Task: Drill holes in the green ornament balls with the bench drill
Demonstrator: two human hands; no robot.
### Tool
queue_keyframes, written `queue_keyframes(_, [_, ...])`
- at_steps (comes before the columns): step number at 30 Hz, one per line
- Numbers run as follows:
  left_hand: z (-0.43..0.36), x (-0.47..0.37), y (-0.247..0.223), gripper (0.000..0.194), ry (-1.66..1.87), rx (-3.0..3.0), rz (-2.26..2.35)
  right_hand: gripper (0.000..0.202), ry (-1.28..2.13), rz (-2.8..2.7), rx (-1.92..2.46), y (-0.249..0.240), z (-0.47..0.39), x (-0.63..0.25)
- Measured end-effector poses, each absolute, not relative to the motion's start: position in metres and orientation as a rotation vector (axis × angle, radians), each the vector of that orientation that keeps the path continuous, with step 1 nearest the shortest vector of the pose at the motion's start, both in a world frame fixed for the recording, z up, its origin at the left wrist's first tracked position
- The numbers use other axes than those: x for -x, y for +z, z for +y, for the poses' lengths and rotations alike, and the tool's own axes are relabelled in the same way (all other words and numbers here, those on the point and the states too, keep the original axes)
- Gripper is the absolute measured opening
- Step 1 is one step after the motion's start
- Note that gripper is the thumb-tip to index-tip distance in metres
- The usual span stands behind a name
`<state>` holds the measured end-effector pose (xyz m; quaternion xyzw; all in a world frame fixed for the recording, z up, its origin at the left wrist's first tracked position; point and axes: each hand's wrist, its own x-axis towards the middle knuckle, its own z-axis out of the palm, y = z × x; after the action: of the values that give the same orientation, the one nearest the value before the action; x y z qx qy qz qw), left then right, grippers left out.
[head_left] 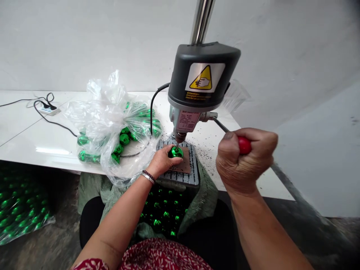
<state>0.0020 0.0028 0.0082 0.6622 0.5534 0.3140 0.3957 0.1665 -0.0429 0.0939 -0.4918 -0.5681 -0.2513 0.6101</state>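
My left hand (pixel 162 162) grips a shiny green ball (pixel 177 152) from its left side, thumb in front. The ball rests on a brown board (pixel 185 165) lying on the grey base plate (pixel 194 176) of a bench drill press (pixel 205 75). Right at the top of the ball is the drill bit (pixel 177 144); whether it has entered the ball I cannot tell. My right hand (pixel 244 159) is wrapped round the red knob (pixel 244 145) of the drill's feed lever (pixel 221 124).
A clear plastic bag (pixel 108 105) with several green balls stands left of the drill on the white table (pixel 56 150). Dark shavings are scattered around the base. A power strip (pixel 50 109) lies far left. More green balls (pixel 163 210) sit below the table edge, others in a bag (pixel 22 202) on the floor.
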Motion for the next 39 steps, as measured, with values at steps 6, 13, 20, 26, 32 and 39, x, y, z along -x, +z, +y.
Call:
queue_keyframes(6, [0.003, -0.002, 0.006, 0.063, 0.789, -1.668, 1.391, 0.009, -0.550, -1.301, 1.092, 0.084, -0.041, -0.166])
queue_keyframes(13, [0.004, -0.001, 0.005, 0.063, 0.778, -1.685, 1.387, 0.010, -0.522, -1.360, 1.016, 0.080, -0.041, -0.169])
queue_keyframes(20, [-0.004, -0.003, 0.012, 0.044, 0.791, -1.750, 1.397, 0.016, -0.132, -1.299, 1.304, 0.173, -0.012, -0.169])
queue_keyframes(26, [-0.048, 0.024, 0.038, 0.056, 0.669, -1.776, 1.294, 0.016, -0.014, -1.225, 1.408, 0.196, -0.003, -0.168])
queue_keyframes(32, [-0.072, 0.076, 0.055, 0.060, 0.564, -1.906, 1.464, 0.013, -0.063, -1.201, 1.373, 0.188, 0.001, -0.170])
queue_keyframes(39, [-0.023, 0.132, 0.054, 0.040, 0.135, -2.252, 2.243, 0.014, -0.044, -1.189, 1.413, 0.191, -0.002, -0.165])
